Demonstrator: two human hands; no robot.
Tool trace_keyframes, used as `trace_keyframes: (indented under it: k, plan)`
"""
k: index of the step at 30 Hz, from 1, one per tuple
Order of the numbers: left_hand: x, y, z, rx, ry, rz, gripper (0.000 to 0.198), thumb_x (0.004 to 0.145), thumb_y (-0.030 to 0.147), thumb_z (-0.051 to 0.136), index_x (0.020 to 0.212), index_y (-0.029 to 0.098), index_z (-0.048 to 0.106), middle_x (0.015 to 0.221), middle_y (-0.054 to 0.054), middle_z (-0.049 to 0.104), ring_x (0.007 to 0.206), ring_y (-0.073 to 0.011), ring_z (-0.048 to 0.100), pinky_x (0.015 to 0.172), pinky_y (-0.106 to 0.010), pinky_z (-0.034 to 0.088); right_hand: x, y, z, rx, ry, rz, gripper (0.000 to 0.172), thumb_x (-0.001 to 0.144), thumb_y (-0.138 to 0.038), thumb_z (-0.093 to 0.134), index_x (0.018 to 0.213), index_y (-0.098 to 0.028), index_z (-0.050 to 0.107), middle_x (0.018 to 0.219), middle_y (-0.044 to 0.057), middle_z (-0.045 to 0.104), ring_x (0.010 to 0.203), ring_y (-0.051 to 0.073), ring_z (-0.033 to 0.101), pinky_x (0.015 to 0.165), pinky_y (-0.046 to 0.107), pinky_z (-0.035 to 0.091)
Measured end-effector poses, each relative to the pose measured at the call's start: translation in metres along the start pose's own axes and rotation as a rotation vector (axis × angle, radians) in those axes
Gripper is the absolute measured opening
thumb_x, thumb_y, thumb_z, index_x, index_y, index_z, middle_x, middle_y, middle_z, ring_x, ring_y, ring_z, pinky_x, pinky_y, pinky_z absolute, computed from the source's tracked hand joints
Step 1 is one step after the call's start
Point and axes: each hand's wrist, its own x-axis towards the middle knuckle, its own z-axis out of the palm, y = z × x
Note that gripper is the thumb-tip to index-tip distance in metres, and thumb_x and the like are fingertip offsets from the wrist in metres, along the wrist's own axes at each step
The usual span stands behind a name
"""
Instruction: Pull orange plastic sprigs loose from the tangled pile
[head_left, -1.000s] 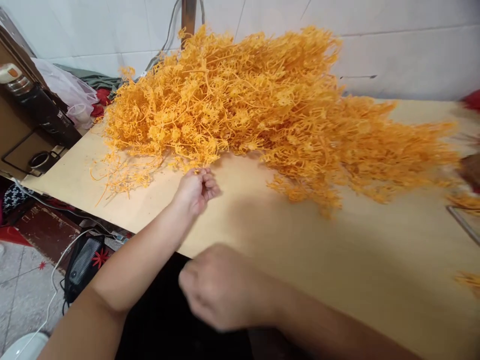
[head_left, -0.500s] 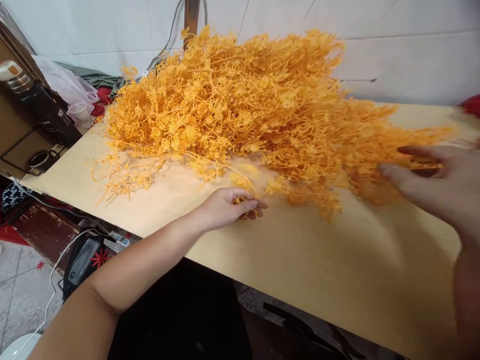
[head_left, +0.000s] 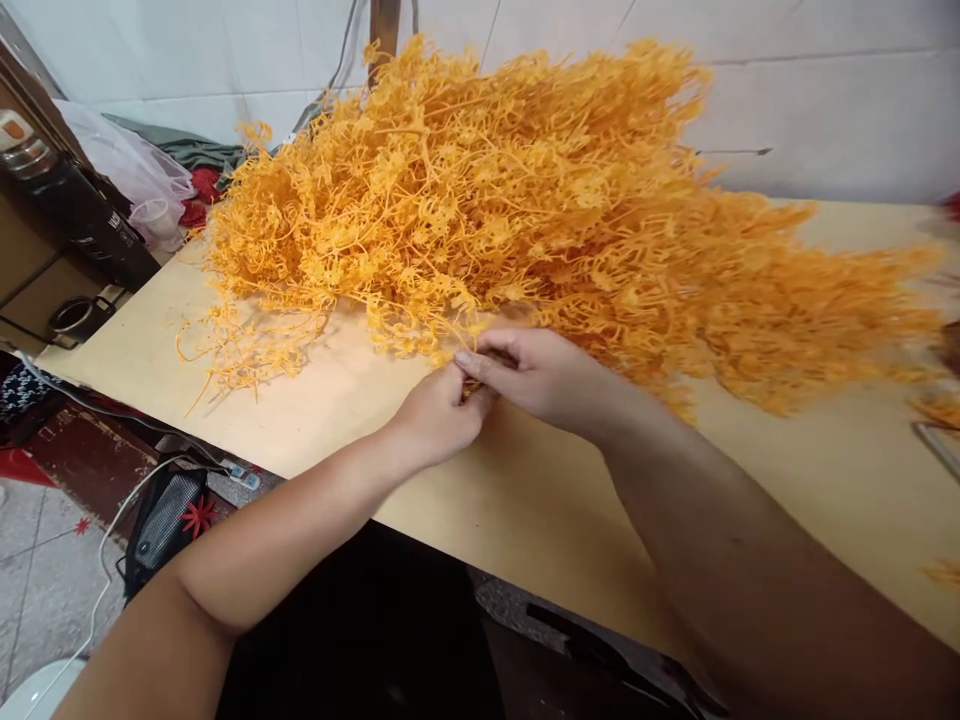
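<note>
A large heap of orange artificial flower sprays [head_left: 480,210], with thin stems and spidery blossoms, lies across the tabletop in front of me. At its front edge my left hand [head_left: 439,412] is closed on the stem of one spray, most of it hidden by the fingers. My right hand [head_left: 529,370] meets it there, thumb and fingers pinched on the same flower stem, close to the left fingertips. Exactly where each hand grips cannot be made out. A few loose orange sprigs [head_left: 251,350] rest left of the hands.
The pale wooden table [head_left: 570,540] runs under the heap against a tiled wall [head_left: 810,120]. On the left stand a black flask [head_left: 90,215], a metal cup [head_left: 75,318] and a plastic bag [head_left: 124,160]. A white cable [head_left: 105,560] hangs below the table's edge.
My right hand has moved left from the right end of the heap to join my left hand, closing on the stem. My left hand has shifted only slightly.
</note>
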Motion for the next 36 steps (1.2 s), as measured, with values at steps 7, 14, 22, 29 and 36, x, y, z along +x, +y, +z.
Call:
trace_keyframes:
  k: [7,14,22,29,36]
  plan:
    - [-0.005,0.006,-0.004,0.158,-0.07,-0.009,0.028,0.088,0.031,0.03,0.075,0.016,0.05,0.077,-0.005,0.056,0.076,-0.0151,0.052,0.076,-0.03,0.042,0.004,0.01,0.015,0.644,0.159,0.183,0.022,0.073,-0.031,0.059,0.059,-0.017,0.049,0.049,-0.002,0.047,0.039,0.006,0.038,0.037,0.02,0.029]
    - [-0.009,0.01,-0.004,0.231,-0.046,-0.127,0.033,0.087,0.032,0.029,0.064,0.017,0.047,0.059,0.0,0.048,0.058,-0.0115,0.046,0.062,-0.025,0.037,-0.001,-0.001,0.023,0.821,0.204,0.405,0.019,0.079,-0.019,0.047,0.06,-0.018,0.046,0.043,-0.006,0.043,0.026,0.006,0.034,0.025,0.021,0.026]
    - [-0.051,0.029,0.013,0.256,-0.241,-0.074,0.039,0.088,0.033,0.026,0.059,0.017,0.047,0.057,-0.001,0.049,0.057,-0.0114,0.046,0.062,-0.025,0.038,0.012,0.02,0.016,0.977,0.474,0.418,0.021,0.085,-0.015,0.044,0.064,-0.018,0.041,0.046,-0.009,0.037,0.036,0.002,0.033,0.042,0.016,0.044]
    - [-0.046,0.031,-0.002,-0.188,-0.082,-0.291,0.022,0.08,0.013,0.037,0.099,0.017,0.047,0.082,0.0,0.054,0.049,-0.0039,0.044,0.045,-0.018,0.036,0.002,0.03,0.013,0.919,0.216,0.204,0.018,0.078,-0.022,0.058,0.062,-0.016,0.05,0.056,-0.003,0.05,0.05,0.006,0.049,0.052,0.021,0.047]
    - [-0.031,0.031,-0.019,-0.488,0.105,-0.444,0.021,0.078,0.019,0.055,0.097,0.015,0.048,0.082,0.0,0.053,0.053,-0.0043,0.049,0.044,-0.018,0.041,-0.007,0.013,0.027,1.026,0.005,0.047,0.023,0.071,-0.035,0.064,0.067,-0.017,0.051,0.062,-0.003,0.053,0.051,0.007,0.051,0.047,0.022,0.042]
